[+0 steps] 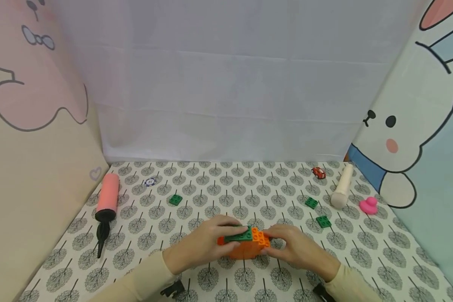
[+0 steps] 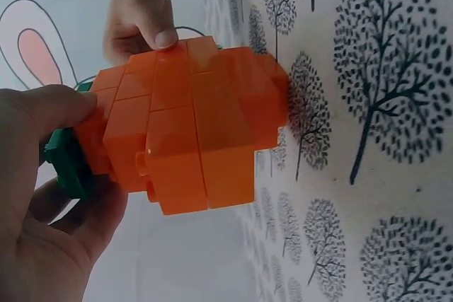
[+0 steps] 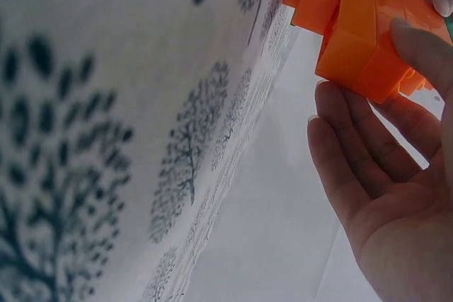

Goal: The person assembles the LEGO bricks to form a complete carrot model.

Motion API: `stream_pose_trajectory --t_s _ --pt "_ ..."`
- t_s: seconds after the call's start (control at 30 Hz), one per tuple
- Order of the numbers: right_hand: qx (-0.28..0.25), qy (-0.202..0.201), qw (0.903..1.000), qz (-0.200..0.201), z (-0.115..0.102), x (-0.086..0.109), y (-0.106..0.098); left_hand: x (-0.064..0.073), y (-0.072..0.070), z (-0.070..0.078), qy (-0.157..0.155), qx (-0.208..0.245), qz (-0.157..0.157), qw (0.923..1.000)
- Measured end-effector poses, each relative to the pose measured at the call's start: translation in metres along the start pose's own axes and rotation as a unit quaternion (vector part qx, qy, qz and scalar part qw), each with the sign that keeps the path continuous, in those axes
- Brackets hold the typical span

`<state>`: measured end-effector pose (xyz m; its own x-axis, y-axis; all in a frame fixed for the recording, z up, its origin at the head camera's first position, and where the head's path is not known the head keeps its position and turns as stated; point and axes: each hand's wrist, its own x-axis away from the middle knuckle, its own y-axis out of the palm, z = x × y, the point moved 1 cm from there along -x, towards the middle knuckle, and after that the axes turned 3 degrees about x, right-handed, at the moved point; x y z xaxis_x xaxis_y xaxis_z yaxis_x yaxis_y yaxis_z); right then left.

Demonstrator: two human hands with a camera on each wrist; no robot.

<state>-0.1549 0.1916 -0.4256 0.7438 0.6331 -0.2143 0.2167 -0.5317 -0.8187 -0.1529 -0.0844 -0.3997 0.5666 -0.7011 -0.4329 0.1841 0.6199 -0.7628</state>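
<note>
An orange toy brick build [image 1: 245, 251], stepped and rounded like a pumpkin, stands near the front middle of the table in the head view. A green brick plate [image 1: 238, 235] lies on its top studs. My left hand [image 1: 216, 238] pinches the green plate between thumb and fingers at the upper left; the left wrist view shows the plate [image 2: 67, 164] partly tilted out beside the orange bricks [image 2: 180, 111]. On the other side, my right hand [image 1: 292, 245] grips the orange build by its right edge, with the thumb on the near face and fingers behind it.
Loose green bricks lie at left [image 1: 175, 199] and right [image 1: 323, 222]. A pink pump [image 1: 108, 195] is at far left, near a blue-white chip [image 1: 150, 181]. Toward the right are a red toy car [image 1: 318, 172], a white cylindrical object [image 1: 342, 186] and a pink duck-like toy [image 1: 368, 206].
</note>
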Motion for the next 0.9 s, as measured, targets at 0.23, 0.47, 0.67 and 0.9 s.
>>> stream_pose_trajectory --t_s 0.23,0.47,0.67,0.9 --pt "0.012 -0.001 0.9999 0.002 -0.002 0.000 -0.001 0.011 0.002 -0.004 -0.108 0.081 -0.012 0.9907" --pt "0.027 0.009 0.9996 0.003 -0.003 0.000 -0.001 0.014 0.005 -0.009 -0.176 0.163 -0.001 0.9709" --pt "0.030 0.030 0.9991 0.003 -0.004 0.005 -0.001 0.017 0.010 -0.014 -0.208 0.196 0.015 0.9582" --pt "0.076 0.077 0.9937 0.030 0.016 0.024 -0.028 0.016 0.012 -0.016 -0.217 0.195 0.015 0.9563"
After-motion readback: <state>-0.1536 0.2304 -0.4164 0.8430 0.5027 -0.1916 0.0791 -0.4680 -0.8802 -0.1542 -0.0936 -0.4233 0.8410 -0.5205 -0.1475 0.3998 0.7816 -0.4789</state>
